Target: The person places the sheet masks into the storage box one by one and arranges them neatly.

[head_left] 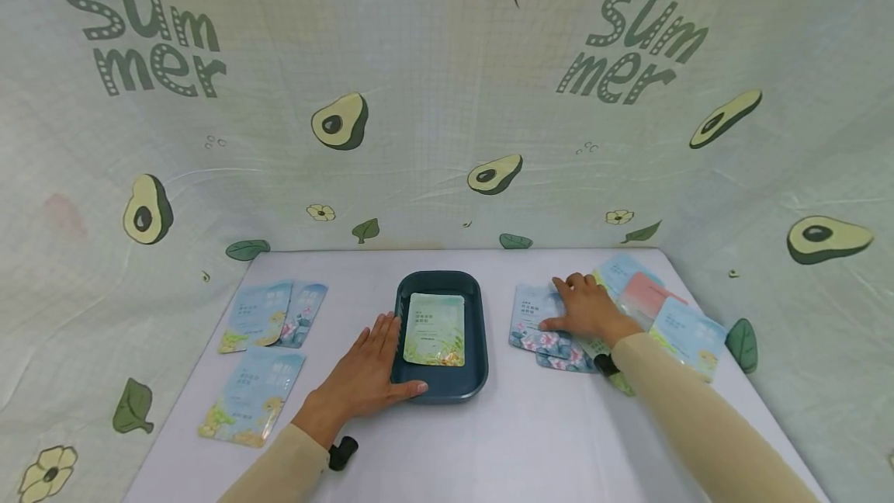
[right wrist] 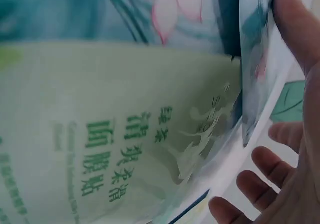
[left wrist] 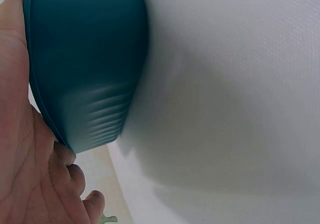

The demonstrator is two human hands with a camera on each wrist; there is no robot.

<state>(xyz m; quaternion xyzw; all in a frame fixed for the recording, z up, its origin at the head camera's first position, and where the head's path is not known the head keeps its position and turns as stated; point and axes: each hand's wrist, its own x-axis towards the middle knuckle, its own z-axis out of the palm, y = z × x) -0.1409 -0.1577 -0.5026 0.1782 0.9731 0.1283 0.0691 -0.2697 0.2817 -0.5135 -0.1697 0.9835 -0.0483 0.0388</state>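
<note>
My left hand [head_left: 365, 376] lies along the left side of a dark teal tray [head_left: 477, 332], fingers extended and thumb on its near rim. A green face mask sachet [head_left: 434, 330] lies flat in the tray. At the right, my right hand [head_left: 589, 309] reaches over several overlapping mask sachets, its thumb touching a blue one with pink lotus flowers [head_left: 532, 320]. In the right wrist view that thumb meets the raised edge of the lotus sachet [right wrist: 255, 59], while the other fingers are spread apart from it. A green sachet [right wrist: 60, 134] lies beside it there.
Two overlapping blue sachets [head_left: 255, 315] and a third blue sachet [head_left: 253, 397] lie at the left. Beyond my right hand are a pink sachet [head_left: 649, 293] and a blue one [head_left: 689, 334]. A printed cloth [head_left: 419, 60] hangs behind the white table [head_left: 447, 456].
</note>
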